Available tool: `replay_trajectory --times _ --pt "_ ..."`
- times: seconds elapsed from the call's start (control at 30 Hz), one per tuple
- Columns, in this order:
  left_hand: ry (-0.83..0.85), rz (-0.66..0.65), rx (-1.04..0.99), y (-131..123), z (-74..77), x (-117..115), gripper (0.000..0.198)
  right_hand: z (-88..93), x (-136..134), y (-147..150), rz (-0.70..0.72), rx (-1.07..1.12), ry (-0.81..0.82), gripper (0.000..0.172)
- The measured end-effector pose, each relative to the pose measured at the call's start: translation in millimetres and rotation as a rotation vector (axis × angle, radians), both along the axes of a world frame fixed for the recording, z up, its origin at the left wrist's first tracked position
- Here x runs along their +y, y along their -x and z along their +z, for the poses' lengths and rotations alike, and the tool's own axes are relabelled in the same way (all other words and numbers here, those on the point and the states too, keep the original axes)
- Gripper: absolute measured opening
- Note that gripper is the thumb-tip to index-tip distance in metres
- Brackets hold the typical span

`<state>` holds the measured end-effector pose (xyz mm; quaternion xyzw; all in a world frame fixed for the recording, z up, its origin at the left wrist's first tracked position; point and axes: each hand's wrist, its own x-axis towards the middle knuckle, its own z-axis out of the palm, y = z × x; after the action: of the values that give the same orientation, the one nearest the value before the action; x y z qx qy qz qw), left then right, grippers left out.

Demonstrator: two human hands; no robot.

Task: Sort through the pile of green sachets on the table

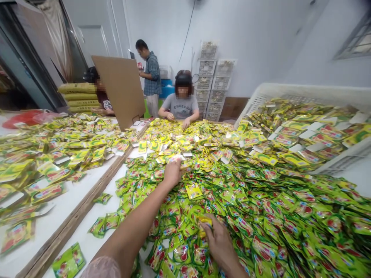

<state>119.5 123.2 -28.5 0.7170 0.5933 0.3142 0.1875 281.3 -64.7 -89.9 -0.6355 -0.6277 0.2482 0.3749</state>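
My left hand [173, 172] reaches forward to the near edge of a heap of small yellow cartons [185, 146]. Its fingers are curled closed there, and what lies in them is hidden by the hand and blur. Lower down, my right hand [218, 239] pinches a small yellow packet [205, 221] between thumb and fingers. Beneath it spreads a deep pile of green sachets [261, 216] with red pictures. One yellow packet [193, 190] lies on top of the sachets between my two hands.
A wooden strip [87, 204] divides the white table, with more cartons [84, 154] on its left. A white crate [342, 164] of cartons stands at right. Across the table sits a person [181, 104]; another stands behind, a third sits beside a cardboard panel [121, 88].
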Motion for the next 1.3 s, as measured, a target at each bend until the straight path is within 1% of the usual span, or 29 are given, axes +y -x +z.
replay_trajectory --times 0.1,0.17,0.2,0.3,0.33,0.37,0.4,0.47,0.53,0.6,0.63,0.7,0.73,0.8,0.87,0.9,0.93,0.97,1.03,1.07,1.13,1.2,1.27,1.3 --pt "-0.002 0.019 -0.086 9 2.1 -24 0.035 11.3 3 -8 -0.043 0.131 0.076 0.038" --pt "0.019 0.03 -0.158 18 3.6 -48 0.031 22.2 6 -8 -0.023 0.284 0.111 0.041" --pt "0.05 0.027 -0.232 23 3.7 -60 0.033 27.6 7 -6 -0.005 0.362 0.128 0.043" --pt "0.239 -0.031 -0.522 44 3.4 -99 0.043 38.8 8 2 0.033 0.542 0.128 0.042" --pt "0.312 -0.069 -0.576 52 4.8 -111 0.044 40.1 8 4 0.032 0.575 0.111 0.04" --pt "0.372 -0.111 -0.569 60 7.8 -121 0.042 40.4 7 6 0.025 0.592 0.094 0.038" --pt "0.408 -0.157 -0.498 67 12.5 -129 0.038 40.0 6 6 0.016 0.593 0.08 0.036" --pt "0.422 -0.243 -0.298 80 26.4 -141 0.028 39.5 4 6 -0.002 0.562 0.066 0.033" --pt "0.419 -0.322 -0.125 88 43.0 -147 0.023 42.6 5 5 -0.012 0.531 0.052 0.034" --pt "0.431 -0.401 -0.025 89 57.0 -148 0.024 50.3 7 5 -0.013 0.539 0.007 0.035" --pt "0.438 -0.425 0.0 87 61.3 -148 0.027 54.9 9 7 0.0 0.541 -0.019 0.035" --pt "0.447 -0.448 -0.037 81 62.1 -144 0.037 61.9 11 12 0.058 0.519 -0.053 0.032" --pt "0.462 -0.451 -0.121 76 58.4 -142 0.042 63.0 11 15 0.1 0.501 -0.046 0.03" --pt "0.509 -0.422 -0.41 64 43.3 -138 0.05 58.0 9 22 0.171 0.483 0.017 0.028" --pt "0.548 -0.324 -0.731 51 21.4 -136 0.049 45.6 4 25 0.168 0.501 0.095 0.028" --pt "0.558 -0.254 -0.852 45 9.6 -137 0.047 38.4 1 25 0.145 0.515 0.126 0.029" --pt "0.562 -0.193 -0.929 39 -1.9 -139 0.045 31.9 -1 23 0.113 0.528 0.146 0.031" --pt "0.564 -0.154 -0.968 34 -12.4 -143 0.044 27.0 -3 20 0.069 0.535 0.148 0.032" --pt "0.583 -0.161 -0.961 26 -29.0 -152 0.042 24.0 -5 11 -0.039 0.547 0.107 0.034" --pt "0.592 -0.185 -0.94 23 -34.6 -157 0.041 25.9 -4 7 -0.087 0.556 0.075 0.035" --pt "0.61 -0.222 -0.919 21 -41.0 -168 0.043 34.2 -2 -1 -0.141 0.565 0.01 0.035" --pt "0.641 -0.235 -0.943 21 -43.2 -176 0.05 43.0 1 -4 -0.106 0.547 -0.016 0.033" --pt "0.676 -0.241 -0.973 25 -43.8 -183 0.054 47.4 4 -2 -0.02 0.5 0.0 0.031" --pt "0.691 -0.245 -0.977 27 -44.2 -186 0.053 47.6 5 0 0.022 0.474 0.015 0.03"
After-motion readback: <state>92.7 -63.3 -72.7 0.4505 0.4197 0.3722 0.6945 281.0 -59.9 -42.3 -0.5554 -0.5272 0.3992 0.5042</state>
